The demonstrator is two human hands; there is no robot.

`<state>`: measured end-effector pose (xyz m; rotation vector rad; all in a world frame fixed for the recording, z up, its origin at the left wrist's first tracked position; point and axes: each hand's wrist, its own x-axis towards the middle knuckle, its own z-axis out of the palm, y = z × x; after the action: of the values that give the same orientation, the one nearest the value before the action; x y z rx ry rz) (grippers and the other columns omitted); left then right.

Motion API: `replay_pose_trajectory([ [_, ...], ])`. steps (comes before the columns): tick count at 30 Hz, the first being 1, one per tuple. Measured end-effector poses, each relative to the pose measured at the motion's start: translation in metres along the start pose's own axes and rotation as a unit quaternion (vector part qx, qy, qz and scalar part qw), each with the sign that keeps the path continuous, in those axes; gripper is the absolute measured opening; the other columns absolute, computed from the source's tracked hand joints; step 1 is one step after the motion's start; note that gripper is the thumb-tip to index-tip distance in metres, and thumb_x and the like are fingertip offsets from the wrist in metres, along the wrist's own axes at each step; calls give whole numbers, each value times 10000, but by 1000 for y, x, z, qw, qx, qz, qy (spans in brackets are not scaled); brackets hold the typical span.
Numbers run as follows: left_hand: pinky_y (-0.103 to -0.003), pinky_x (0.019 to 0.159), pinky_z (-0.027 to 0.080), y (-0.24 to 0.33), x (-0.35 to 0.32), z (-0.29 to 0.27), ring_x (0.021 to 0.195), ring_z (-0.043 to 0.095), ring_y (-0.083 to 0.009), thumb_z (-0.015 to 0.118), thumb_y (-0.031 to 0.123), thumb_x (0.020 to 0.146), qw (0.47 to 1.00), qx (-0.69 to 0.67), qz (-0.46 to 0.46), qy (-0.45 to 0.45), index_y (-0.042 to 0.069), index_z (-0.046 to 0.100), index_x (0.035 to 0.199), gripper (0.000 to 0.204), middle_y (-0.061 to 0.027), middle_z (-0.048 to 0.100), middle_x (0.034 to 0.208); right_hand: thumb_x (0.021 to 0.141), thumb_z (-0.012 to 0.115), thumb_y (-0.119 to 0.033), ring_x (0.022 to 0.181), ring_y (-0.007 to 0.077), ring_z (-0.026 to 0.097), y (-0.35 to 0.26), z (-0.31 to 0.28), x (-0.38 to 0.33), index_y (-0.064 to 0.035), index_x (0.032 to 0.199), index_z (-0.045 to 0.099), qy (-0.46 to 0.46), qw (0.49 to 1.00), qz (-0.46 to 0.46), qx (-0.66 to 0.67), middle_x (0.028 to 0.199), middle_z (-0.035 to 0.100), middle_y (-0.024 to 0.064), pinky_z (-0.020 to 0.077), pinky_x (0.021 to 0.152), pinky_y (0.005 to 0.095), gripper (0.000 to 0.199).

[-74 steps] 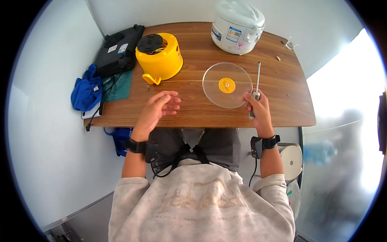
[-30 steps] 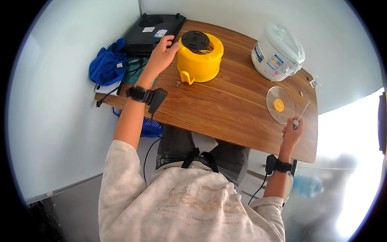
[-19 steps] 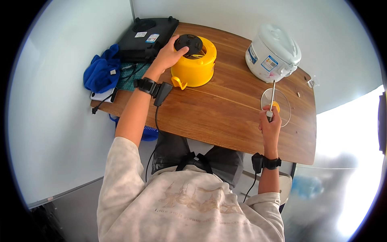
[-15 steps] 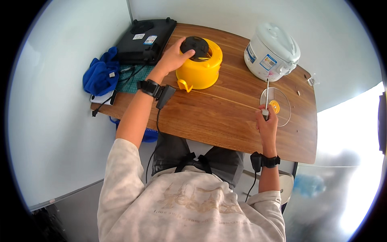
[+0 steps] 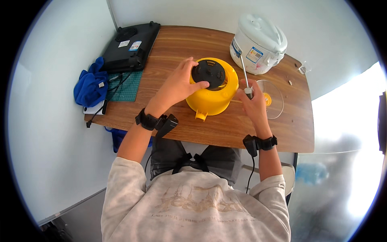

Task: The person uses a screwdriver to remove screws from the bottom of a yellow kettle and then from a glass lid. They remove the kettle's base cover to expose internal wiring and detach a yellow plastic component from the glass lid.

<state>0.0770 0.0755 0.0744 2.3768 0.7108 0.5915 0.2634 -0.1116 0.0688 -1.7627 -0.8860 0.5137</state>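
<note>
A round yellow appliance housing (image 5: 207, 102) stands on the wooden table in front of me, its small hooked tab facing my side. On its top lies a slotted black disc (image 5: 209, 74), tilted over the opening. My left hand (image 5: 177, 84) grips the disc's left edge between thumb and fingers. Close to the housing's right side, my right hand (image 5: 253, 101) is closed round the handle of a screwdriver (image 5: 244, 72). The screwdriver's metal shaft points up and away, toward the rice cooker. Its tip touches nothing that I can make out.
A white rice cooker (image 5: 258, 44) stands at the back right. A glass lid (image 5: 275, 109) with a yellow knob lies right of my right hand. On the left are an upturned black appliance (image 5: 131, 46), a green cutting mat (image 5: 128, 86) and a blue cloth (image 5: 89, 84).
The yellow housing and black disc have come nearer to me with my left hand. My right hand has moved left with the screwdriver, up beside the housing. The view has shifted somewhat.
</note>
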Motion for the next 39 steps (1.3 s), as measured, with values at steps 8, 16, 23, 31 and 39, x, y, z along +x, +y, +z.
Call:
replay_pose_trajectory([
  [8,-405,1053,454,12,0,-6,1276,553,-334,846,313,800,998,-17,49,18,71,496,1295,653,-173,586,1343,924,678,-184,700,127,610,4,1,10,-40,1227,626,-21,997,-29,-61,804,654,65,489,669,284,340],
  [16,-348,892,547,26,5,-16,1027,685,-260,774,34,841,986,-156,39,38,81,550,1252,470,-114,688,1107,911,690,-183,711,164,640,-1,-2,8,-27,1209,629,-34,995,-40,-84,817,671,85,502,691,312,342],
  [23,-285,840,563,26,3,-20,911,697,-175,735,1,883,977,-185,96,38,44,656,1073,210,-79,715,1003,938,676,-211,634,83,590,-33,-13,3,-19,1217,638,-67,997,-9,25,838,694,53,445,570,211,341],
  [31,-305,959,553,29,13,-33,1076,699,-195,703,-26,898,975,-204,80,47,30,697,1052,163,-86,738,1091,978,657,-242,515,22,450,-65,-14,12,13,1237,628,-143,958,-19,247,883,716,66,371,483,188,365],
  [39,-372,1060,510,18,8,-16,1251,615,-303,688,-93,805,980,-19,191,45,69,741,1072,317,-114,650,1328,894,758,-240,574,85,503,-42,2,44,-17,1125,676,-96,994,-31,44,753,612,21,415,520,248,331],
])
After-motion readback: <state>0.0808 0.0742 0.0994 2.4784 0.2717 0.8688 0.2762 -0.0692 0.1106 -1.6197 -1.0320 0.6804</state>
